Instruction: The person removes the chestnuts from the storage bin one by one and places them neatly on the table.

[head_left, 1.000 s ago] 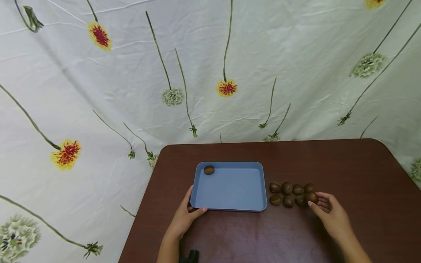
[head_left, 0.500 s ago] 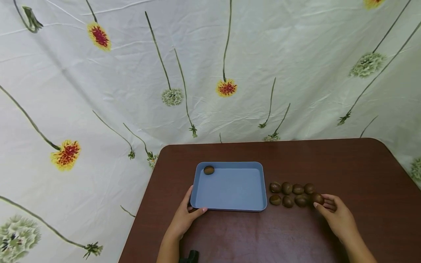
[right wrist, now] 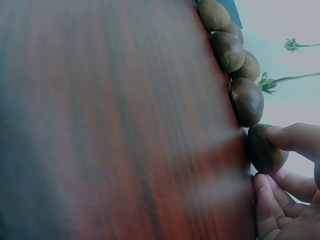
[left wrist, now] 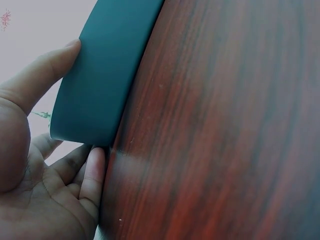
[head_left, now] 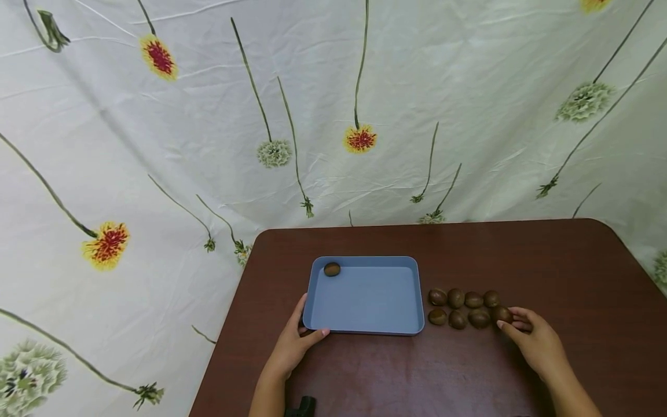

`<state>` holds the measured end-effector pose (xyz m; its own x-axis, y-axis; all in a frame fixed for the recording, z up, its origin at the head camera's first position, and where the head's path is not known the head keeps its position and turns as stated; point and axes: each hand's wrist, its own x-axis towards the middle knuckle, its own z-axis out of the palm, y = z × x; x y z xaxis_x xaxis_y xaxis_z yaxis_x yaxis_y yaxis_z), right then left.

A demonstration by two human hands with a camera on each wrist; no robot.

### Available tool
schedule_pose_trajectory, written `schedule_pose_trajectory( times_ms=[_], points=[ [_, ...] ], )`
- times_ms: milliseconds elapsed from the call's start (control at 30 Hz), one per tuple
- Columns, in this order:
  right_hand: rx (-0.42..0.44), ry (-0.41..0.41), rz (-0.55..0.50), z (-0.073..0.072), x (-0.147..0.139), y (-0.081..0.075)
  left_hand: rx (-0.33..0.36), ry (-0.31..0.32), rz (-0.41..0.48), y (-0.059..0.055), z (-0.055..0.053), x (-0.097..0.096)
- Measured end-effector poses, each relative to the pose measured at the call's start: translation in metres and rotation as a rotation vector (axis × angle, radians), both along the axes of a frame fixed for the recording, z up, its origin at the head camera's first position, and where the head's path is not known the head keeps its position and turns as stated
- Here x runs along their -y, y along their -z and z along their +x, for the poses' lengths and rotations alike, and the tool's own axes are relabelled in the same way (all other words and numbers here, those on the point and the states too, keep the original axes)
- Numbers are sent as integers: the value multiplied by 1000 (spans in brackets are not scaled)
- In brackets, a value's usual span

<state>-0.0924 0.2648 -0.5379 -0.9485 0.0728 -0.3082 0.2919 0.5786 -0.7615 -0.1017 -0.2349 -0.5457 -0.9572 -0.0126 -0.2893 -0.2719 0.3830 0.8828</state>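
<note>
A shallow blue tray lies on the table with one brown chestnut in its far left corner. My left hand grips the tray's near left corner, thumb on the front wall and fingers along the left side. In the left wrist view the thumb presses the tray's wall. Right of the tray, several chestnuts sit in two rows. My right hand pinches the chestnut at the right end of the near row. The right wrist view shows the thumb on this chestnut, close beside its neighbour.
The dark reddish-brown table reaches back to a white cloth with printed flowers. A black object shows at the bottom edge, by my left forearm.
My right hand has shifted slightly right with the chestnut, from in front of its neighbour to the near row's end, then stayed there. My left hand and the tray have kept still.
</note>
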Motion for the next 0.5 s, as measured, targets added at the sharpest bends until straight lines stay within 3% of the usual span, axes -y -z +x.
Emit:
schedule_pose_trajectory(
  times_ms=[500],
  points=[
    [-15, -30, -4, 1, -1, 1, -6, 1, 6, 1, -1, 0]
  ],
)
